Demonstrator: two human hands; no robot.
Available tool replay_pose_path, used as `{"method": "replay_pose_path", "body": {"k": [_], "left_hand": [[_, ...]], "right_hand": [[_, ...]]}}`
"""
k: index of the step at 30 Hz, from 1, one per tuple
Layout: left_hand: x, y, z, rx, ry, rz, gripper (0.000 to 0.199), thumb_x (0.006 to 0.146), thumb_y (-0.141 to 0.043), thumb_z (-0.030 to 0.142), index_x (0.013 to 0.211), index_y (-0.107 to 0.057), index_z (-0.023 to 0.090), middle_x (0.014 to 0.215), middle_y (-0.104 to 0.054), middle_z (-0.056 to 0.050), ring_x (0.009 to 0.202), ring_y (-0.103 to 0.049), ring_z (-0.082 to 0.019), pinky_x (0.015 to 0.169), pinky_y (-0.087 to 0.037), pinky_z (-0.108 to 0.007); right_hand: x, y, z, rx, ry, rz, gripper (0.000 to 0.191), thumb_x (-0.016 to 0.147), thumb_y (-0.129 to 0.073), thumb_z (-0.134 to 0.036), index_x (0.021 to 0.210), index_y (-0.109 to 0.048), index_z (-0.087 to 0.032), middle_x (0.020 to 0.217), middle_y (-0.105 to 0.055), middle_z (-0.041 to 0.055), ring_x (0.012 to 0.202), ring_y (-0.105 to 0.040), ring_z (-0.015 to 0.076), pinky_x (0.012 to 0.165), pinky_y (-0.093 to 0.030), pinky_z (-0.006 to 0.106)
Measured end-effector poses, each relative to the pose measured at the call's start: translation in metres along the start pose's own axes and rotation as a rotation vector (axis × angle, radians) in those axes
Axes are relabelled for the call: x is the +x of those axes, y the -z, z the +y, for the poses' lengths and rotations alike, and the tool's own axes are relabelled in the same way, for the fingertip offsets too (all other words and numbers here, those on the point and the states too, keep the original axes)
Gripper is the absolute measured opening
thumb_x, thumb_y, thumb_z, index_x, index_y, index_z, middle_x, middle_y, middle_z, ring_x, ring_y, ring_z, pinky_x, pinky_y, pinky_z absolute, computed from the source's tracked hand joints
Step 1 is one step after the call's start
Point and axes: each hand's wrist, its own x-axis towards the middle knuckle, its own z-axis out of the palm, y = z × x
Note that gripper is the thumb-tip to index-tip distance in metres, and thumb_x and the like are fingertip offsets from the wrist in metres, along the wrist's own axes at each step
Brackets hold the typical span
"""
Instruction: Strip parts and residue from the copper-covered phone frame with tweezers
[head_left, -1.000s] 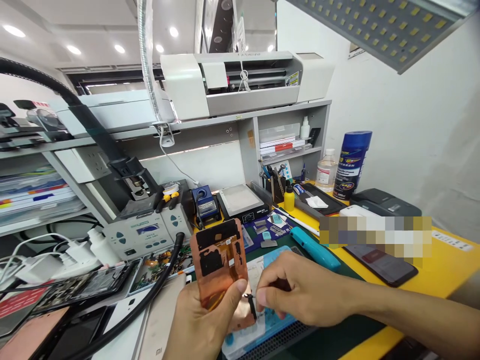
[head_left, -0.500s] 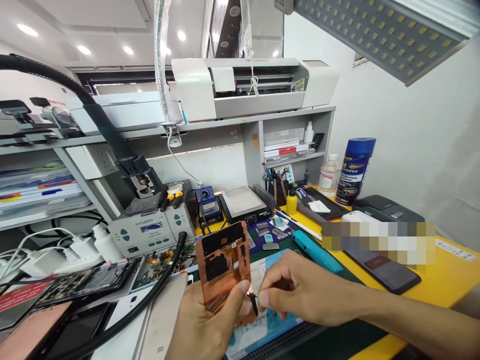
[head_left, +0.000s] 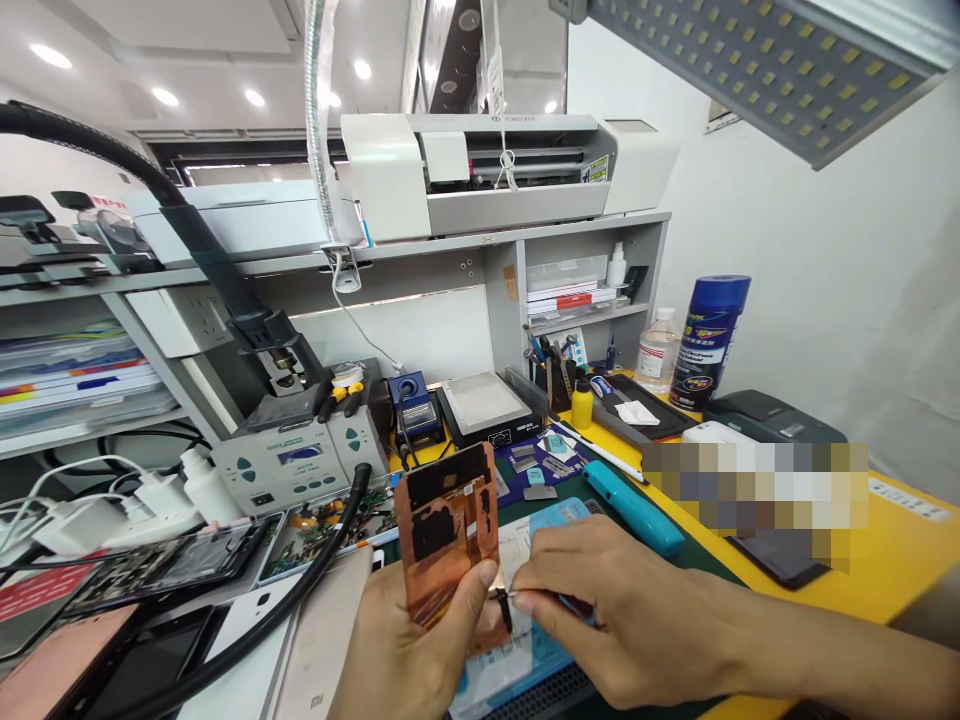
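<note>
My left hand [head_left: 427,630] grips a phone screen [head_left: 450,540] by its lower edge, thumb on the near face. Its copper-coloured back, with black patches, faces me and stands tilted upright. A short black strip [head_left: 504,612] hangs at its lower right, by my thumb. My right hand [head_left: 615,610] is closed in a pinch right beside that strip. A thin, light tip shows at the fingertips, but what they hold is too small to make out. Below both hands lies a light blue work mat [head_left: 544,650], partly hidden.
Left are a grey hot-air station [head_left: 300,465], a tray of circuit boards [head_left: 322,545] and several phones, with a black hose [head_left: 300,590] arching over them. A teal tool [head_left: 634,510], a yellow bottle [head_left: 582,402] and a blue spray can [head_left: 709,345] stand or lie right. An LED lamp [head_left: 780,70] hangs above.
My right hand has turned and closed in on the black strip, its fingers now pinched tighter. The phone screen in my left hand has barely moved.
</note>
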Motion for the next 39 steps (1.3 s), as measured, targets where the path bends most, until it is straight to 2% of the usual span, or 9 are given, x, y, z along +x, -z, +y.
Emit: {"method": "replay_pose_path", "body": {"k": [6,13,17,21,25,29,34,37,39], "left_hand": [[0.0,-0.001,-0.003,-0.039,0.011,0.009,0.034,0.077,-0.075,0.047,0.067,-0.065,0.016,0.06,-0.052,0.002,0.054,-0.048,-0.011,0.05,-0.05,-0.02],[0.0,0.001,0.001,-0.033,0.043,0.012,0.032,0.076,-0.076,0.049,0.078,-0.074,0.017,0.071,-0.065,-0.001,0.058,-0.057,-0.014,0.06,-0.06,-0.029],[-0.001,-0.002,0.002,-0.067,0.026,0.01,0.031,0.076,-0.075,0.049,0.075,-0.072,0.018,0.065,-0.064,0.0,0.057,-0.06,-0.016,0.054,-0.058,-0.025],[-0.002,-0.001,0.001,0.038,-0.106,0.023,0.027,0.079,-0.072,0.044,0.07,-0.071,0.018,0.064,-0.068,-0.002,0.057,-0.064,-0.017,0.053,-0.056,-0.023],[0.0,0.003,-0.001,0.156,-0.265,0.056,0.024,0.081,-0.071,0.037,0.066,-0.072,0.019,0.063,-0.067,-0.003,0.062,-0.067,-0.019,0.062,-0.058,-0.024],[0.001,0.004,-0.002,0.18,-0.304,0.041,0.023,0.084,-0.069,0.035,0.066,-0.072,0.021,0.062,-0.065,-0.002,0.066,-0.07,-0.02,0.068,-0.059,-0.024],[0.0,0.002,-0.004,0.152,-0.267,0.057,0.022,0.084,-0.07,0.036,0.07,-0.074,0.02,0.071,-0.07,-0.004,0.064,-0.07,-0.019,0.062,-0.059,-0.024],[0.0,0.003,-0.003,0.123,-0.259,0.035,0.023,0.084,-0.069,0.037,0.07,-0.073,0.019,0.066,-0.068,-0.003,0.057,-0.067,-0.018,0.056,-0.058,-0.024],[0.001,0.003,-0.002,0.14,-0.277,0.048,0.025,0.083,-0.07,0.036,0.064,-0.069,0.019,0.061,-0.063,-0.001,0.061,-0.068,-0.019,0.06,-0.058,-0.023]], "right_hand": [[-0.006,-0.007,0.005,-0.118,0.053,0.035,0.021,0.094,-0.049,-0.015,0.079,-0.064,-0.015,0.075,-0.062,0.0035,0.07,-0.055,0.0151,0.066,-0.039,0.028],[-0.002,-0.005,0.004,-0.077,0.048,0.079,0.021,0.095,-0.049,-0.015,0.085,-0.068,-0.013,0.079,-0.064,0.006,0.074,-0.057,0.0163,0.07,-0.041,0.027],[0.002,0.004,0.0,0.169,-0.131,-0.032,0.02,0.094,-0.052,-0.019,0.086,-0.069,-0.015,0.077,-0.064,0.0028,0.072,-0.057,0.0136,0.068,-0.042,0.024],[0.006,0.009,0.002,0.509,-0.414,-0.245,0.025,0.094,-0.052,-0.025,0.078,-0.066,-0.014,0.065,-0.056,-0.0017,0.054,-0.044,0.0085,0.048,-0.032,0.019],[0.007,0.007,0.006,0.607,-0.487,-0.271,0.026,0.093,-0.055,-0.027,0.075,-0.065,-0.012,0.061,-0.054,-0.002,0.052,-0.041,0.008,0.045,-0.029,0.019],[0.006,0.004,0.002,0.498,-0.451,-0.149,0.021,0.092,-0.057,-0.026,0.077,-0.066,-0.014,0.064,-0.052,-0.0028,0.057,-0.042,0.0091,0.05,-0.032,0.02],[0.005,0.006,-0.009,0.247,-0.235,0.019,0.017,0.09,-0.058,-0.016,0.075,-0.067,-0.015,0.065,-0.057,-0.0022,0.061,-0.049,0.0092,0.058,-0.037,0.02],[0.003,0.006,-0.011,0.195,-0.124,0.077,0.015,0.09,-0.057,-0.013,0.081,-0.069,-0.015,0.07,-0.061,-0.0004,0.064,-0.053,0.0096,0.061,-0.04,0.019],[0.001,0.004,-0.01,0.149,-0.064,0.104,0.014,0.091,-0.057,-0.012,0.084,-0.069,-0.015,0.074,-0.063,0.0008,0.068,-0.056,0.0109,0.065,-0.042,0.02]]}}
